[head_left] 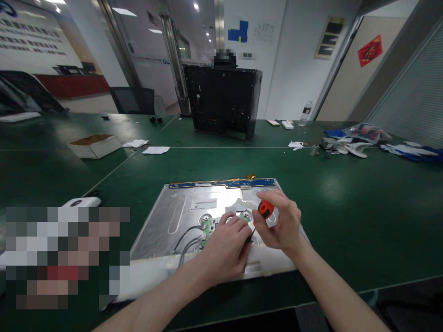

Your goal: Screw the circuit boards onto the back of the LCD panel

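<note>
A silver metal monitor back panel [180, 216] lies flat on the green table [346, 207], with a blue strip board along its far edge. A small green circuit board [207, 227] with grey cables sits near the panel's middle. My right hand [280, 226] grips a screwdriver with an orange and black handle [266, 210], its shaft pointing down at the panel. My left hand [226, 246] rests on the panel beside the green board, fingers curled around the screwdriver's tip area; what it pinches is hidden.
A black computer case [223, 99] stands at the table's far side with a person behind it. A white cardboard box [95, 145], paper scraps [155, 149], a water bottle [306, 113], gloves and clutter [360, 138] lie around. A white device [81, 202] sits left.
</note>
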The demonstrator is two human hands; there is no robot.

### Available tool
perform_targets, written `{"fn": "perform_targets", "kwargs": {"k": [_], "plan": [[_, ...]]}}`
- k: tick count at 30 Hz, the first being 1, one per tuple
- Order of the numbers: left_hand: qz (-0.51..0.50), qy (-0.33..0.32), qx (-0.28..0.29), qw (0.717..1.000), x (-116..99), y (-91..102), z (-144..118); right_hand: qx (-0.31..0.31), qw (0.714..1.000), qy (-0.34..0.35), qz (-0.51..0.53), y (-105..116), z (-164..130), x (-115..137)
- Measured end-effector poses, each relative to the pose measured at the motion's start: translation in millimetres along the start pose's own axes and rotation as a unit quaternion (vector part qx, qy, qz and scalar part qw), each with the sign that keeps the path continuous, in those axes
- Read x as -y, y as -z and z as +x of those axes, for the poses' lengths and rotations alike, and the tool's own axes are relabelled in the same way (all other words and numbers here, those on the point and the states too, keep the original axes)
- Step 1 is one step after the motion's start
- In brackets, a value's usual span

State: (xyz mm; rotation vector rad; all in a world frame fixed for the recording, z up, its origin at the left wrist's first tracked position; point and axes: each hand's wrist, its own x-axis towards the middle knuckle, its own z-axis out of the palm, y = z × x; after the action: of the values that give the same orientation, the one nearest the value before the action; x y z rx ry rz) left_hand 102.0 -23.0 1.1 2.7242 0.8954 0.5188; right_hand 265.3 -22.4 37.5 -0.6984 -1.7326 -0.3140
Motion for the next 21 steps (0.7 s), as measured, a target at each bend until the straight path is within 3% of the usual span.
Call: {"fn": "perform_targets", "kwargs": {"k": [21], "plan": [[-0.002, -0.009, -0.016, 1.000, 0.0, -2.7, 1.0, 0.028, 1.000, -0.005, 0.004, -2.2, -0.8, -1.0]]}}
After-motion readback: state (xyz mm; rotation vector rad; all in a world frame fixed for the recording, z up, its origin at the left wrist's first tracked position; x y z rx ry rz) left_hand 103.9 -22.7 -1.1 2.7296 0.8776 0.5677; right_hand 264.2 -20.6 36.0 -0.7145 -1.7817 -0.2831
